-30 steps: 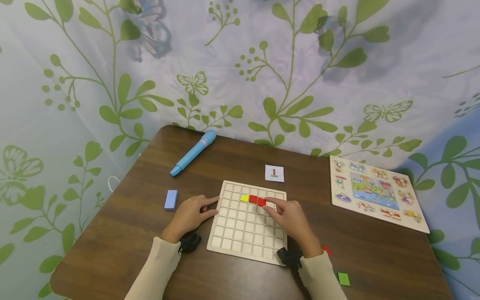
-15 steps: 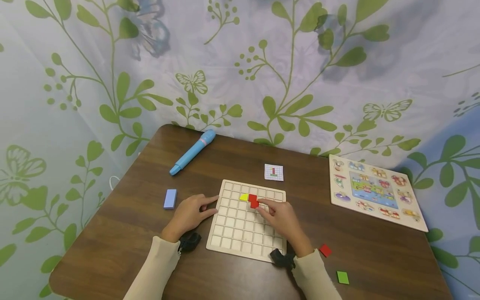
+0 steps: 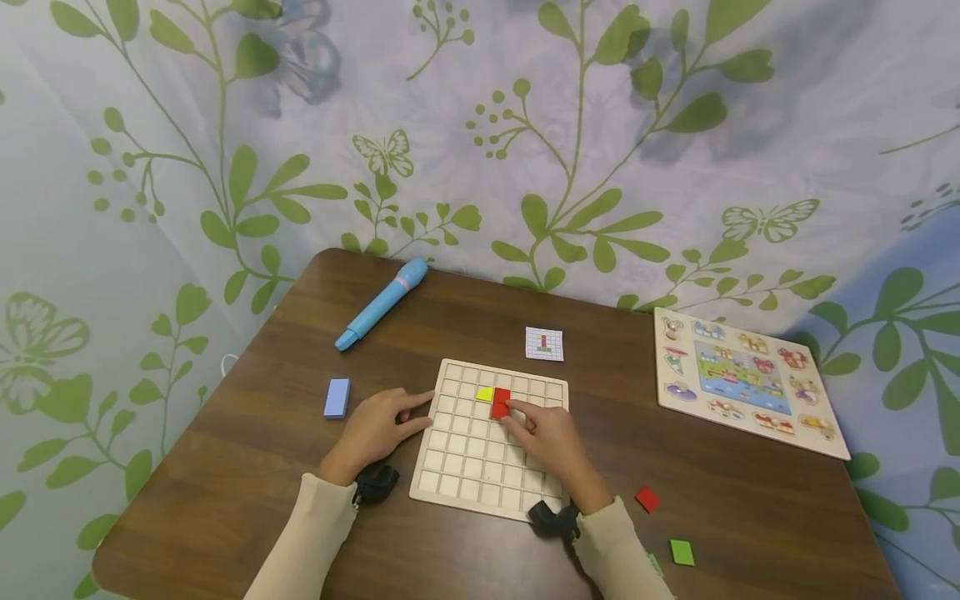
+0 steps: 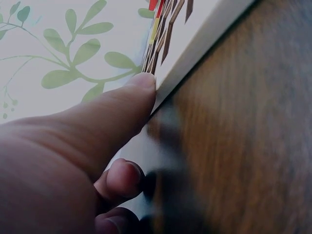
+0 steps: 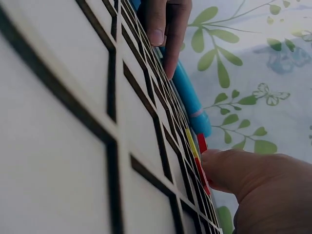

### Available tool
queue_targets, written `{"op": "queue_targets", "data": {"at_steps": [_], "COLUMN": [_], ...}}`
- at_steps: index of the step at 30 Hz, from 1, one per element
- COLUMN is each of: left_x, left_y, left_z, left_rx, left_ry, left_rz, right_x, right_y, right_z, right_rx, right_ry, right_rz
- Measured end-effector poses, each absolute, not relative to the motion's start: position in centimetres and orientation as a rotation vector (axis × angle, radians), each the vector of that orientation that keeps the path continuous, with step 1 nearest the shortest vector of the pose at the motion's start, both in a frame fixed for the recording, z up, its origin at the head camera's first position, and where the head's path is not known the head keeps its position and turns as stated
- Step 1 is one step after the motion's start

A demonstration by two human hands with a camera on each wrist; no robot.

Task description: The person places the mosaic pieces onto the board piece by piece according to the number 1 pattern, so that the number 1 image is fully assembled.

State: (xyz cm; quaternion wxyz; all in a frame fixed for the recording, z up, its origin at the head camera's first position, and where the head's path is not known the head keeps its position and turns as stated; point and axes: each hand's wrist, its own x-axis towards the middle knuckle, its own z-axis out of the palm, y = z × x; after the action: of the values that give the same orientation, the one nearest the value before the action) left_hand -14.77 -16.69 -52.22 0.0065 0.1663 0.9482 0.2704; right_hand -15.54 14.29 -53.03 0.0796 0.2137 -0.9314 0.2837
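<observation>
A wooden grid board [image 3: 483, 500] lies on the table. A yellow tile [image 3: 485, 393] sits in one of its upper squares, and right beside that is a red tile [image 3: 502, 394]. Thumb and index finger of my right hand [image 3: 551, 442] pinch a second red tile [image 5: 202, 141] close over the board; in the head view it overlaps the square just below the first red one. My left hand [image 3: 375, 429] touches the board's left edge with its thumb and index fingertips, and its other fingers are bent underneath.
Behind the board lies a small pattern card [image 3: 543, 343]. A blue toy microphone [image 3: 382, 304] and a blue block [image 3: 337, 398] are on the left. Rightward lie a loose red tile [image 3: 647, 499], a green tile [image 3: 682, 552] and a picture puzzle [image 3: 750, 379].
My right hand has carried the red tile left and down, from beside the first red tile to below it. The left hand stays at the board's edge.
</observation>
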Motion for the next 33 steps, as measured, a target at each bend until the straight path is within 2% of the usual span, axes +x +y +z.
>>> {"op": "queue_targets", "data": {"at_steps": [33], "left_x": [-14.49], "left_y": [-16.64], "left_z": [-52.25], "left_rx": [0.522], "left_ry": [2.956], "left_rz": [0.869], "right_x": [-15.30], "right_y": [14.18], "right_z": [-53.55], "right_rx": [0.611], "right_ry": [-2.808], "right_rz": [0.802]}}
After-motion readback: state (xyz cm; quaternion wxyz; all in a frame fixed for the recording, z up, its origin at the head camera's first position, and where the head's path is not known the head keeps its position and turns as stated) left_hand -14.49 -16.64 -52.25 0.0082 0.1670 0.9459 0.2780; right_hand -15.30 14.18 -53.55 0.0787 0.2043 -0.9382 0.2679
